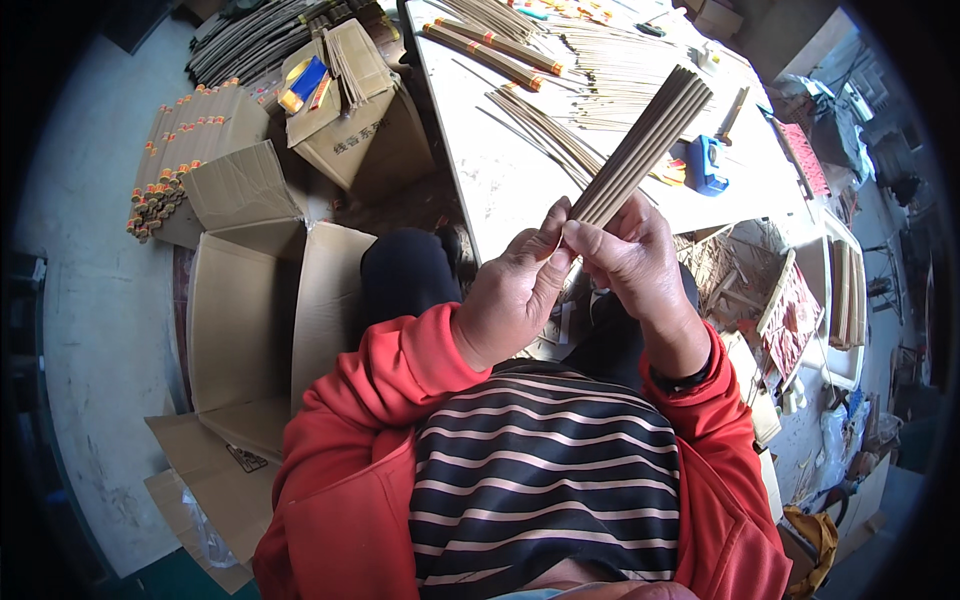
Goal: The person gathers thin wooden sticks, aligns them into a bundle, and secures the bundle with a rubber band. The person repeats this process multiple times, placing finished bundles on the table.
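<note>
A tan bundle of incense sticks (645, 145) slants up and to the right over the near edge of the white table (475, 195). Its lower end is gripped by my right hand (635, 255), thumb laid across the front. My left hand (518, 290) is closed at the same end, thumb and fingertips pinched together and touching the bundle. Whatever small piece may be between those fingertips is hidden. Just beyond my hands, loose incense sticks (545, 125) lie on the tabletop, partly behind the bundle.
Wrapped bundles (490, 52) and a blue tape dispenser (708, 165) are on the table. An open cardboard box (245, 320) stands at my left, with a second carton (365, 140) beyond it. Stacked wrapped bundles (185, 150) are farther left. A white bin (845, 300) stands right.
</note>
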Motion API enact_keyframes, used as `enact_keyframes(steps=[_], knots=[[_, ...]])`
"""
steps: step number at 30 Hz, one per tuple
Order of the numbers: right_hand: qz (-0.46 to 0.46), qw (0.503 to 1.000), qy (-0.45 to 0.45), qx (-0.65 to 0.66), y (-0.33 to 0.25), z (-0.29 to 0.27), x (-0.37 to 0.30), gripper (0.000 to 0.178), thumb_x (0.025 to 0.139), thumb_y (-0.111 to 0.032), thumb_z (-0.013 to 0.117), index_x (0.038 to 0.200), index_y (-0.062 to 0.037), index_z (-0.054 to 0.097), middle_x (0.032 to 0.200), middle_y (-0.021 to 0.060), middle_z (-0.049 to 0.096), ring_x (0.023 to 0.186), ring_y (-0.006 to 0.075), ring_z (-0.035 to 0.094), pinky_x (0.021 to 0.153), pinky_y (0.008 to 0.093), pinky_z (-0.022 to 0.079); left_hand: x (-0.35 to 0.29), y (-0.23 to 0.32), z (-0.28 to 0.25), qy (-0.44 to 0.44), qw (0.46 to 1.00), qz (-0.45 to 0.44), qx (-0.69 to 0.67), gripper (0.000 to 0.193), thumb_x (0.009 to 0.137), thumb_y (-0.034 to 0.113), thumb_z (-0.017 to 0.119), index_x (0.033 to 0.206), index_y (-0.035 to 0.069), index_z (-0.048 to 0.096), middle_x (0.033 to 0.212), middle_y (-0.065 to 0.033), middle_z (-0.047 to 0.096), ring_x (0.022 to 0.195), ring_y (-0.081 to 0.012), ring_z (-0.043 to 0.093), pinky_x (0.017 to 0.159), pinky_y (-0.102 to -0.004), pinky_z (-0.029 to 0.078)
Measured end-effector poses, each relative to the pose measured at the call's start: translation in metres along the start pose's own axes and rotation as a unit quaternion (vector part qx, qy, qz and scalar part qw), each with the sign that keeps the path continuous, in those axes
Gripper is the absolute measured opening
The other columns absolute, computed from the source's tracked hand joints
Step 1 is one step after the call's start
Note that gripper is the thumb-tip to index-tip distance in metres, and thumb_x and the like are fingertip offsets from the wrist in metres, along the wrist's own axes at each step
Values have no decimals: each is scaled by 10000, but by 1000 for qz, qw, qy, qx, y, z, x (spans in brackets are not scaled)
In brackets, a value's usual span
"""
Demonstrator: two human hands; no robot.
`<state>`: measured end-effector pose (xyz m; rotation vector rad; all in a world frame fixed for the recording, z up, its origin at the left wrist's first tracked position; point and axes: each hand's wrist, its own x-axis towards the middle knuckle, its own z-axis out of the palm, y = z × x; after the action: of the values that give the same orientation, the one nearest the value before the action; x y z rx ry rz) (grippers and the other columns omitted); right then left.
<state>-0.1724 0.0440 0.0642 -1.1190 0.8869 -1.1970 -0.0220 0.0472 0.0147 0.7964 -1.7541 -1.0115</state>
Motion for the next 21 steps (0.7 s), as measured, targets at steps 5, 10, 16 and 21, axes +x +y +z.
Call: enact_keyframes(steps=[5,10,16,21], knots=[[14,1000,-15,-18,-4,-2,0,206,814,-114,620,945,17,529,762,52,596,591,58,523,492,167,403,1,2,0,-2,992,82,101,438,822,33,567,1225,-31,408,1129,-228,518,919,-307,603,715,-308,506],[14,999,-8,-40,-1,-4,2,216,824,-146,624,952,5,538,711,38,585,477,18,431,402,145,317,0,-5,2,2,983,113,148,621,744,-38,607,1293,-13,319,1183,-240,480,936,-347,594,734,-320,511],[23,995,11,-99,-4,-7,6,219,855,-203,600,905,-5,520,663,19,545,468,25,431,393,158,329,6,-14,2,-10,970,115,212,709,760,-44,568,1368,16,209,981,-200,525,779,-330,587,645,-337,501],[33,990,-3,-134,-8,-6,9,269,842,-242,623,902,-7,506,645,17,527,462,39,448,390,166,345,6,-15,2,5,957,136,255,709,764,-48,559,1372,7,199,882,-170,521,702,-311,559,628,-344,491]])
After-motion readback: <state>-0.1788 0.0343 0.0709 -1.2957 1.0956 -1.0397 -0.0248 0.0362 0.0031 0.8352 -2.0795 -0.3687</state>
